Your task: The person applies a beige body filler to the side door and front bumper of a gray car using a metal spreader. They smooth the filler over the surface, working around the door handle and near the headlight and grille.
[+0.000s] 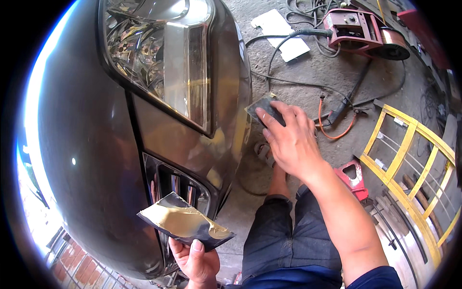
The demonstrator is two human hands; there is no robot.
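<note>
My left hand (pixel 195 260) pinches the lower edge of a dark flat board (pixel 187 221) low in the view. Tan body filler (pixel 180 217) is spread thickly over its top face. Between the thumb and fingers of my right hand (pixel 291 132) is a small dark flat spreader (pixel 263 110), with a little yellowish filler at its far corner. That hand is just right of a dark car's front corner (pixel 192 144), apart from the panel. Pale filler patches (pixel 215 178) show on the panel below the headlight (pixel 185 72). The board overlaps the bumper vent (pixel 178 185) in view.
A red wire-feed welder (pixel 353 29) with a wire spool stands at the far right, its cables trailing over the concrete floor. White sheets (pixel 281 36) lie beside it. A yellow metal frame (pixel 409 144) and a red jack stand (pixel 353 178) are right of my legs.
</note>
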